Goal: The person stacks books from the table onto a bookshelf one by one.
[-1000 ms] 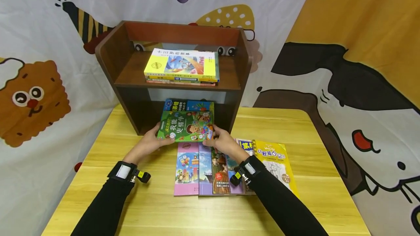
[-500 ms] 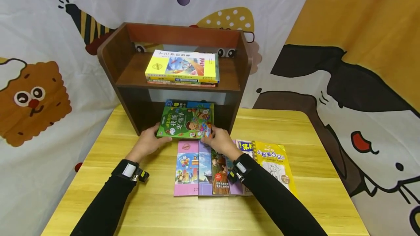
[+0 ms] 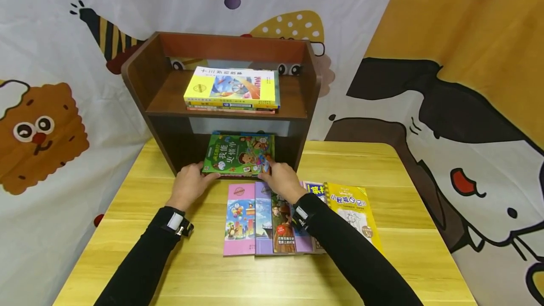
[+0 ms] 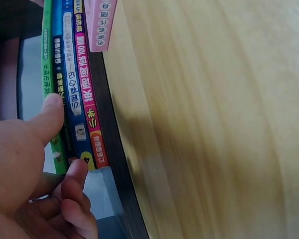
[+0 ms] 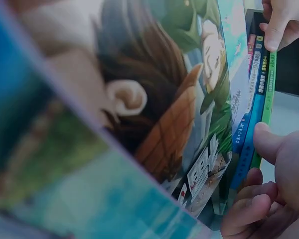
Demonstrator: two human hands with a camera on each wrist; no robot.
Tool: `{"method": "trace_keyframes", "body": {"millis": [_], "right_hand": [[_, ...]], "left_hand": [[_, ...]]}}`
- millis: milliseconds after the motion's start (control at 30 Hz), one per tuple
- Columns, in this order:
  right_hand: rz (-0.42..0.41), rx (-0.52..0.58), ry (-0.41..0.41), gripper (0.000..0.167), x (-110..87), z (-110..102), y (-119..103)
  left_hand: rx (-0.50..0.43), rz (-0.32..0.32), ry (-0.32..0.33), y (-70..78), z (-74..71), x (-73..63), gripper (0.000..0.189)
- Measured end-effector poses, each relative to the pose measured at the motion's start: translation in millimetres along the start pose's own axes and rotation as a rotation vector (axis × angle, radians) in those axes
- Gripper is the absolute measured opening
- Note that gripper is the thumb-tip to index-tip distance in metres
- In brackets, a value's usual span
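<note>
A green picture book (image 3: pixel 238 152) lies flat on top of a stack on the lower tier of a dark brown bookshelf (image 3: pixel 167 145). My left hand (image 3: pixel 189 185) grips its front left corner, and my right hand (image 3: pixel 284 181) holds the front right one. In the left wrist view, the left thumb (image 4: pixel 52 112) touches the green spine while the fingers curl by the stack's end. Beneath it show a blue spine (image 4: pixel 72 74) and a pink spine (image 4: pixel 84 69). The right wrist view has the right thumb (image 5: pixel 269 142) against the green book, fingers curled beside the stack.
On the upper tier lies another stack topped by a yellow-and-white book (image 3: pixel 233 86). Overlapping books lie on the wooden table (image 3: pixel 204 273) before the shelf, among them a pink book (image 3: pixel 239 221) and a yellow book (image 3: pixel 352 211). A printed cloth (image 3: pixel 42 51) hangs behind.
Both hands have pushed the green book deeper into the lower tier and down onto the stack. It now covers most of the blue book cover that showed behind it.
</note>
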State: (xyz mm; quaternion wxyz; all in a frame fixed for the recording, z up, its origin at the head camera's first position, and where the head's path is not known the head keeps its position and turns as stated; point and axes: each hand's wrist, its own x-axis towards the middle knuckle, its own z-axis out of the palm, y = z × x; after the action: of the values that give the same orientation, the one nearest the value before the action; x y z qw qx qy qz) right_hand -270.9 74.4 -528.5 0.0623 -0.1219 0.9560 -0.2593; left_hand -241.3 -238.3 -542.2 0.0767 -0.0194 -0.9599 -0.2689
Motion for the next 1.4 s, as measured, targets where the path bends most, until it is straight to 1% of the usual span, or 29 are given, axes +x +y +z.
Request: {"method": "trace_keyframes", "body": {"millis": [133, 300, 400, 467, 633, 667, 800, 867, 967, 1000, 1100, 1200, 1400], "right_hand": [[-0.011, -0.05, 0.009, 0.065, 3.0, 0.8, -0.2], [-0.036, -0.114, 0.034, 0.052, 5.2, 1.4, -0.5], [-0.046, -0.117, 0.039, 0.044, 4.3, -0.4, -2.1], [-0.05, -0.113, 0.04, 0.045, 3.3, -1.7, -3.5], [-0.061, -0.116, 0.041, 0.055, 1.9, -4.1, -4.9], [-0.061, -0.117, 0.042, 0.054, 1.8, -4.3, -5.0], [-0.051, -0.119, 0.047, 0.039, 2.2, -3.7, -4.6], [-0.048, -0.12, 0.054, 0.038, 2.9, -2.9, -3.7], [-0.049, -0.101, 0.053, 0.039, 3.1, -1.5, -1.8], [-0.05, -0.09, 0.049, 0.041, 3.1, -1.1, -0.8], [-0.038, -0.033, 0.026, 0.056, 0.9, -1.6, 1.6], [-0.019, 0.036, 0.01, 0.062, -3.6, -4.3, 3.7], [-0.029, 0.154, 0.018, 0.057, -15.2, -12.5, 6.1]], "left_hand": [[0.014, -0.031, 0.014, 3.1, 0.7, -0.2, 0.078], [0.019, -0.053, 0.027, 4.0, 1.7, 1.8, 0.076], [0.022, -0.057, 0.036, 4.5, 1.4, 2.4, 0.074], [0.024, -0.056, 0.041, 4.3, 1.5, 2.7, 0.073], [0.028, -0.052, 0.047, 3.8, 2.3, 3.7, 0.07], [0.028, -0.054, 0.048, 3.7, 2.4, 3.7, 0.07], [0.011, -0.067, 0.047, 3.9, 3.4, 3.5, 0.068], [-0.001, -0.066, 0.049, 3.9, 3.3, 3.4, 0.067], [-0.008, -0.063, 0.048, 3.7, 1.7, 2.4, 0.066], [-0.007, -0.064, 0.047, 3.5, 0.9, 1.8, 0.067], [-0.004, -0.074, 0.04, 3.6, -2.5, -1.0, 0.067], [0.005, -0.087, 0.032, 4.7, -6.7, -4.8, 0.064], [0.012, -0.118, 0.01, 9.1, -15.4, -12.3, 0.047]]}}
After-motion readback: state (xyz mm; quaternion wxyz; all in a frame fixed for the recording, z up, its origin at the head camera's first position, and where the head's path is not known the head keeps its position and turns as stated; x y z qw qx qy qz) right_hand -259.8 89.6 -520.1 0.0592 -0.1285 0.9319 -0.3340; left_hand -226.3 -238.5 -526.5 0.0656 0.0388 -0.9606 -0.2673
